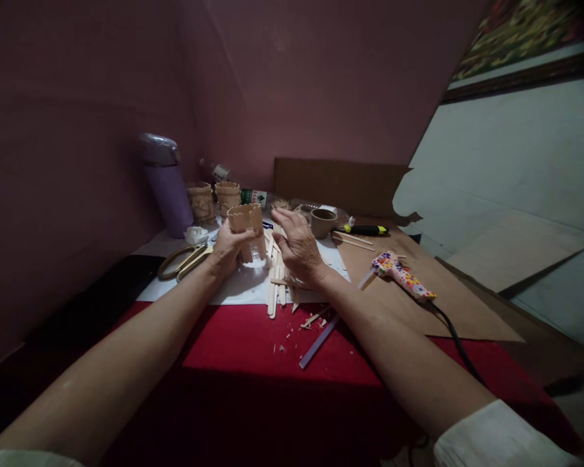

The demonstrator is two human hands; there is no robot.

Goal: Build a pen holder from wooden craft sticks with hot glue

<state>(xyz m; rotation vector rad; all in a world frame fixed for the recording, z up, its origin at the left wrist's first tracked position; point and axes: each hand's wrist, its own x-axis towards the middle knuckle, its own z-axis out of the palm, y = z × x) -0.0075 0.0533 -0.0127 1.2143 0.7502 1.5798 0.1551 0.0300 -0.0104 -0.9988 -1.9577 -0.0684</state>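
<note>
The left hand (228,250) is grasping a round, stick-covered clear plastic cup (246,227). The right hand (299,246), apparently empty, is hovering over flat pale wooden sticks (274,285)

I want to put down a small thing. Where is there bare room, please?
Bare: the red cloth in front of the white sheet, left of the wood chips; the brown sheet, just right of the glue gun. Crowded: mid white sheet, wooden sticks near the right hand.
</note>
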